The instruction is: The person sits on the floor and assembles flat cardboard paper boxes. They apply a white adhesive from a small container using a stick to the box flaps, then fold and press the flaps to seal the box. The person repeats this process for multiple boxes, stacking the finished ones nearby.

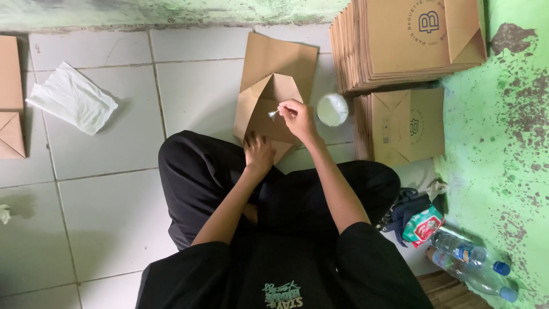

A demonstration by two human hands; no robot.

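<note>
A brown paper bag lies flat on the white tiled floor in front of my crossed legs, its bottom flaps folded open. My left hand presses down on the near edge of the bag's folded bottom. My right hand pinches a small white glue applicator, its tip touching the opened flap. A round white tub of glue stands just right of the bag.
Two stacks of finished brown bags lean against the green wall at right. White paper lies at left, more brown bags at the left edge. Two plastic bottles and a dark pouch lie at lower right.
</note>
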